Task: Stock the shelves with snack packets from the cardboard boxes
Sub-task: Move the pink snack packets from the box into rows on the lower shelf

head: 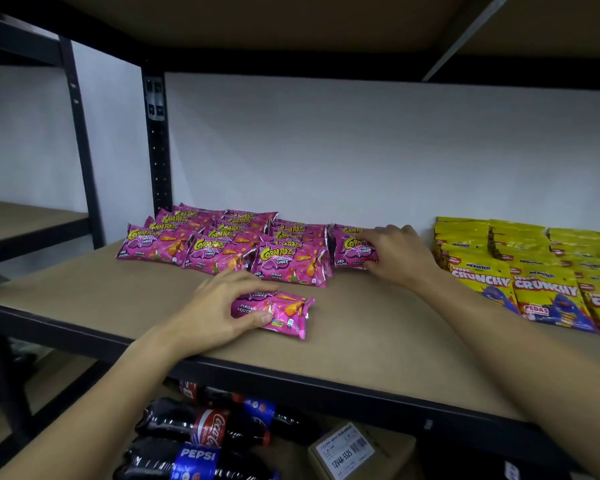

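Left hand [219,306] is gripping a loose pink packet [281,313] on the shelf [378,344] front. Right hand [399,254] is pinching the rightmost packet [350,251] in the pink rows [219,240]; yellow packets [537,271] are lying further right.

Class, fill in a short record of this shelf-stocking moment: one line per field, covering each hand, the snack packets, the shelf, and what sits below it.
left hand: grips a loose pink packet lying on the shelf, in front of the rows
right hand: holds the rightmost pink packet in the rows
pink rows: packets lying flat, overlapping, toward the back left
yellow packets: overlapping rows at the right
below shelf: cola bottles lying down; a labelled cardboard box
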